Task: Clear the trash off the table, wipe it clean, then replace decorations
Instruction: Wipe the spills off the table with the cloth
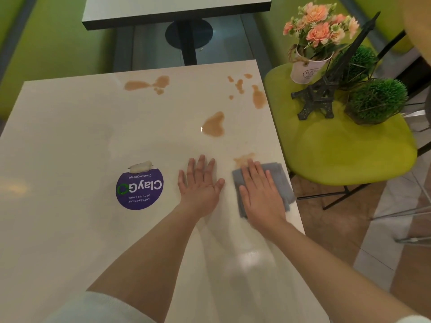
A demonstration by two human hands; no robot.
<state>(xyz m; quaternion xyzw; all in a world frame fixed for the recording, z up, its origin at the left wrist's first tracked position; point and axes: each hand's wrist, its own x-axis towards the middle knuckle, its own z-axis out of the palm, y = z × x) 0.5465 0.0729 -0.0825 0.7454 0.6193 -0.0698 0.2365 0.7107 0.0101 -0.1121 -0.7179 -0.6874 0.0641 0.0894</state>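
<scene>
Green café booth; white table (70, 141) is mid-wipe. Left hand (199, 180) lies spread flat, bracing. Right hand (261, 190), fingers straight, presses cloth (283, 180) at the near right edge. Smear (243, 158) touches the cloth; next stroke should go forward to spill (213, 124). Decorations (326, 73) wait on chair (349, 150), right of table.

Grey cloth (263, 185); cream table (70, 141), tan spills (213, 125); purple sticker (139, 189); lime chair (349, 150).

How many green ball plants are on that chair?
2. One green ball plant sits at the chair's right side beside the tower model; the other is behind that tower, partly hidden.
</scene>
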